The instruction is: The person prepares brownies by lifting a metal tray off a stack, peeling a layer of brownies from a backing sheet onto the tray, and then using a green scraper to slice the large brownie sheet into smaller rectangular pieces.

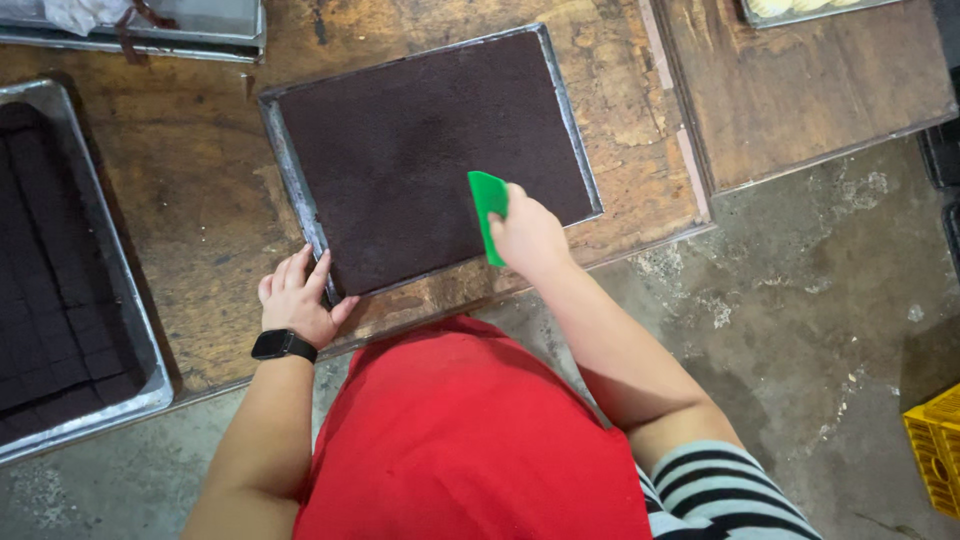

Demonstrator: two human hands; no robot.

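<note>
With her right hand [527,235] gripping the green scraper [488,212] on the dark slab in the tray [300,190] and her left hand [296,300] pressed open-fingered on its corner, a hard push could gouge it.

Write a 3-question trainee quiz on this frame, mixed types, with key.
1. True or false: the right hand holds a green scraper.
2. Where does the left hand rest? A) on the near-left corner of the dark slab's tray B) on the yellow crate C) on the red apron
3. What is on the left wrist?

Key: 1 true; 2 A; 3 a black watch.
</note>
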